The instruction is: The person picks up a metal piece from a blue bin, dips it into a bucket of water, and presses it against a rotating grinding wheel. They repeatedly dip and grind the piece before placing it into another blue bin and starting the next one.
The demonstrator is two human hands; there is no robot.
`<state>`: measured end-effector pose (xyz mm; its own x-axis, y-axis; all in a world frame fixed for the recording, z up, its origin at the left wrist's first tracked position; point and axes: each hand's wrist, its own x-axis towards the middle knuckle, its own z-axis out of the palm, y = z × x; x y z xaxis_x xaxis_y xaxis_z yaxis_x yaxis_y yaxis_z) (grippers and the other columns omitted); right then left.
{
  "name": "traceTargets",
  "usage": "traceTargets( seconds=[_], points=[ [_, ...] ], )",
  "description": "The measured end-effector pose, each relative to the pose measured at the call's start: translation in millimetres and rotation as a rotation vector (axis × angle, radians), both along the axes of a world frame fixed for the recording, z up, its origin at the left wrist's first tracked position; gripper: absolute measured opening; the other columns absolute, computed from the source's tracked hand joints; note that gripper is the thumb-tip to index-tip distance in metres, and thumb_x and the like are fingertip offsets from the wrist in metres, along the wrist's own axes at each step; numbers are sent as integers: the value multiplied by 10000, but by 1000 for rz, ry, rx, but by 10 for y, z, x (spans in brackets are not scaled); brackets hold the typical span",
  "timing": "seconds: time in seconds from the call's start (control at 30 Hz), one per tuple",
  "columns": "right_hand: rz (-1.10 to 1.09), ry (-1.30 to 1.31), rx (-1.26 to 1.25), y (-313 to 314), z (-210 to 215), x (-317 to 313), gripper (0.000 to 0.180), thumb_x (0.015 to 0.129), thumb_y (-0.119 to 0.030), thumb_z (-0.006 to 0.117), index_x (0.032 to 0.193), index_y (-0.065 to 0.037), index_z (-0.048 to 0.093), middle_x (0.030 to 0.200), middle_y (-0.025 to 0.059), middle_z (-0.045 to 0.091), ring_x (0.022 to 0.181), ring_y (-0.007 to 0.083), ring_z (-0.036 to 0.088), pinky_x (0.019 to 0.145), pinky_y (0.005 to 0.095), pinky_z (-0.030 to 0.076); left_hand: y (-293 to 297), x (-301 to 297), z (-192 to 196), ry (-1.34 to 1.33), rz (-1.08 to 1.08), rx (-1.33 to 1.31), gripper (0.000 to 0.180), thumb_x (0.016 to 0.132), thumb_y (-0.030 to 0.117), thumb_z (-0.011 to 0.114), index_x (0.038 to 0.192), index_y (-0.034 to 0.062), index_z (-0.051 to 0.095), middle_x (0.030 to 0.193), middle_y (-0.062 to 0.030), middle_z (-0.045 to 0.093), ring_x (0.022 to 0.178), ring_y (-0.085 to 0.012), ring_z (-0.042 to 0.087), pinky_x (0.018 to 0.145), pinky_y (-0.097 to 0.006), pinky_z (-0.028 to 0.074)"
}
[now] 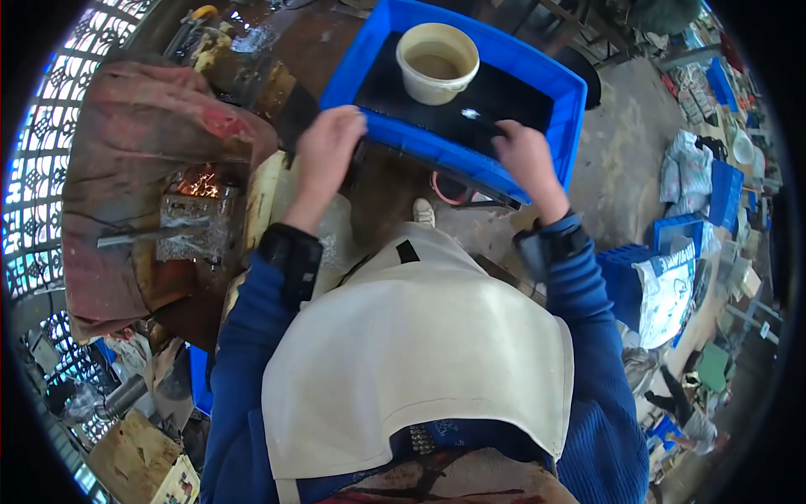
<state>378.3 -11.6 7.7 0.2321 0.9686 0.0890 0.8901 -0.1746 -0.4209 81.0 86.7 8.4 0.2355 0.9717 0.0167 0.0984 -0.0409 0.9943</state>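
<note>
A blue plastic crate [457, 141] stands in front of me, with a black sheet or dark bottom inside. In its far left part sits a cream plastic tub [428, 88] holding greyish-brown stuff. A small shiny white bit [471, 113] shows on the black surface. My left hand [329, 149] is at the crate's near left corner, fingers bent and slightly smeared. Over the near right side hovers my right hand [527, 160], its fingers curled together and pointing left. Whatever might be between those fingers is too small to make out.
At left, a reddish cloth [159, 126] hangs around a workpiece with glowing sparks [200, 181] and a metal bar [130, 239]. Blue bins [625, 281] and plastic sacks [687, 172] stand at right. Another person [698, 430] is far off at lower right. A pinkish round rim [451, 189] shows below the crate.
</note>
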Motion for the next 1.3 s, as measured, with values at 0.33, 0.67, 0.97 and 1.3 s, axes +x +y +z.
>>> traceTargets(
  seconds=[0.33, 0.67, 0.97, 1.3],
  points=[
    [-186, -284, -797, 141, -752, 1226, 220, 832, -141, 565, 956, -68, 731, 1032, 193, 692, 967, 377, 663, 826, 457, 544, -8, -987, -32, 659, 438, 657, 197, 904, -12, 585, 1089, -8, 653, 1086, -126, 668, 998, -260, 625, 889, -346, 487],
    [-77, -376, -934, 230, -910, 1293, 226, 826, -137, 564, 960, -78, 737, 1064, 170, 696, 991, 350, 670, 833, 439, 544, -59, -1209, -92, 741, 539, 613, 216, 902, 10, 579, 1106, -10, 646, 1145, -141, 648, 1076, -297, 589, 946, -387, 454],
    [112, -89, -110, 1128, 8, 929, 220, 843, -214, 584, 894, -23, 680, 937, 218, 678, 873, 409, 641, 767, 486, 525, 24, -1330, -293, 833, 602, 581, 255, 909, 83, 585, 1149, 8, 624, 1172, -152, 633, 1082, -317, 575, 948, -407, 439],
    [231, -237, -468, 2378, -658, 53, 233, 839, -162, 563, 951, -46, 732, 1028, 180, 699, 990, 356, 662, 830, 429, 533, -5, -1284, -253, 881, 629, 518, 261, 888, 125, 614, 1126, 20, 633, 1146, -143, 641, 1054, -331, 582, 918, -414, 451]
  ],
)
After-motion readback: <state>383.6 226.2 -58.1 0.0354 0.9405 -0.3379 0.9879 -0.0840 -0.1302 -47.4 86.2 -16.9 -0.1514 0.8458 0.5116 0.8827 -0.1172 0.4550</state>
